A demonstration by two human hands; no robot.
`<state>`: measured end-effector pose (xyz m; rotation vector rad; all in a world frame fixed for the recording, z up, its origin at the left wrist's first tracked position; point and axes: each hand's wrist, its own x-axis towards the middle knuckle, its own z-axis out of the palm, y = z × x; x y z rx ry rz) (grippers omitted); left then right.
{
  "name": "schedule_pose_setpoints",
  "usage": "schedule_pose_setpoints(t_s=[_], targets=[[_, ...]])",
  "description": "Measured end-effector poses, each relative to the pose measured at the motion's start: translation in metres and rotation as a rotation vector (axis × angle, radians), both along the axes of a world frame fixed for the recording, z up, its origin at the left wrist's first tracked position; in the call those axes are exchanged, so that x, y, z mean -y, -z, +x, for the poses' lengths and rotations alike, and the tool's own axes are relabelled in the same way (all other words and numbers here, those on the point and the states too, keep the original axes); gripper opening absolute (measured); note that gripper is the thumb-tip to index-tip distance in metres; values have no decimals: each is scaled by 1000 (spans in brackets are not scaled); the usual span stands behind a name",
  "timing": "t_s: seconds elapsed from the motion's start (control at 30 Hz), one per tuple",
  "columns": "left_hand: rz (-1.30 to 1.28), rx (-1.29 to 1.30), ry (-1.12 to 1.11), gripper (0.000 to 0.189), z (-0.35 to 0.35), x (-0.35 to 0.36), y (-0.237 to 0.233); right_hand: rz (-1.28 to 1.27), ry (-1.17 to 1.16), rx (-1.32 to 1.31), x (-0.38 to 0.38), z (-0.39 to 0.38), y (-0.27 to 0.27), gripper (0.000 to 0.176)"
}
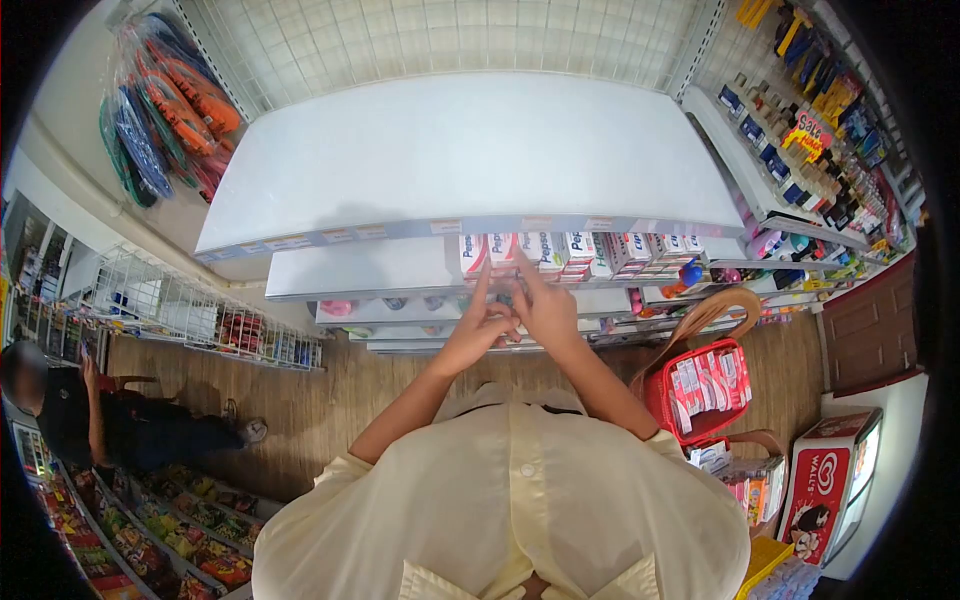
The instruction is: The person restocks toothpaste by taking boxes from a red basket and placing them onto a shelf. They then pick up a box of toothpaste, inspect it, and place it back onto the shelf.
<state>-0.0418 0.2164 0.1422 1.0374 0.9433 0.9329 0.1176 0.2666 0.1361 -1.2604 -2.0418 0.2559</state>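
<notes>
My left hand [478,328] and my right hand [546,308] are raised close together before the shelf. Each has its index finger stretched toward the Pepsodent toothpaste boxes [502,246], with fingertips overlapping the box fronts. The other fingers are partly curled, and the two hands nearly meet between the wrists and fingertips. Neither hand shows anything held. The boxes stand in a row on the second shelf [370,270], under the edge of the wide white top shelf [480,150]. Ciptadent boxes [630,245] stack to their right.
A red basket [690,438] of toothpaste boxes sits on a wooden chair [735,305] at my right. Beyond it is a red Wall's freezer [825,490]. A person [90,410] stands at the left by snack shelves [180,530]. Bagged sandals [165,100] hang upper left.
</notes>
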Motion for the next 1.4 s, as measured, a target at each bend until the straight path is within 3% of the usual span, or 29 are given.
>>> schedule_pose_setpoints(t_s=[1.4], targets=[[-26,26,9,101,-1,-3,2,-23,43,26,4,-3,-3,58]])
